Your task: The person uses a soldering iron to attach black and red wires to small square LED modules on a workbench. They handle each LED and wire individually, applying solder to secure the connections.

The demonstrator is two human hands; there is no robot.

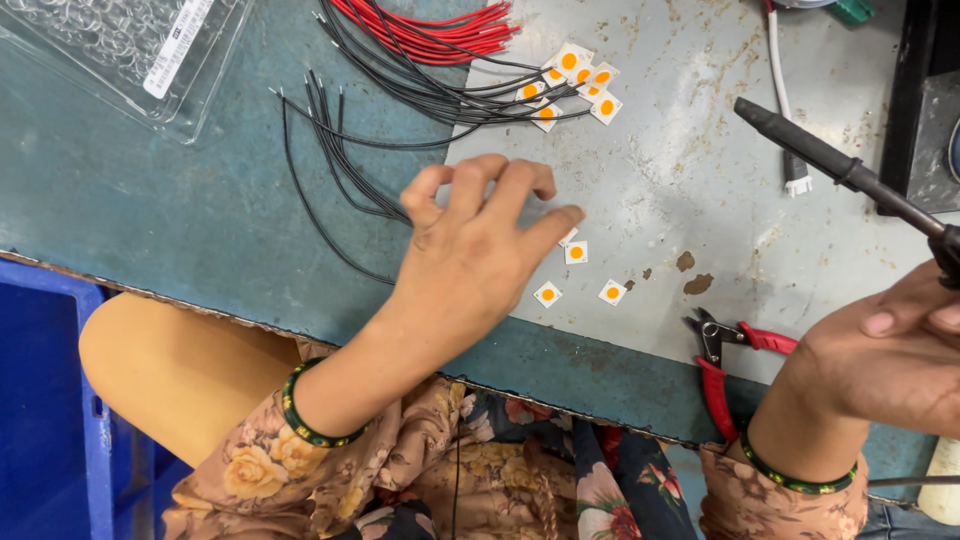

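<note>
Your left hand (480, 240) hovers over the middle of the desk (150, 210), palm down, fingers spread and slightly curled, holding nothing; its fingertips reach toward a small white square chip with an orange dot (576, 253) lying just beside the index finger on the grey metal sheet (700, 130) that covers the right part of the desk. Two more chips of the same kind (548, 294) (612, 292) lie a little nearer to the desk's front edge, apart from each other. Your right hand (890, 360), at the right edge of the view above the front right corner, is clenched around the handle of a soldering iron (830, 165), whose dark shaft slants up and away toward the far right of the desk. Red-handled cutting pliers (725, 365) rest at the front edge, just beside your right wrist. A cluster of further chips (575, 80) sits toward the far edge on the metal sheet, with the ends of black wires (400, 110) lying across them; the black wires fan out over the teal surface behind your left hand, and a bundle of red wires (430, 30) lies beside them at the far edge. A clear plastic tray (120, 50) occupies the far left corner.
</note>
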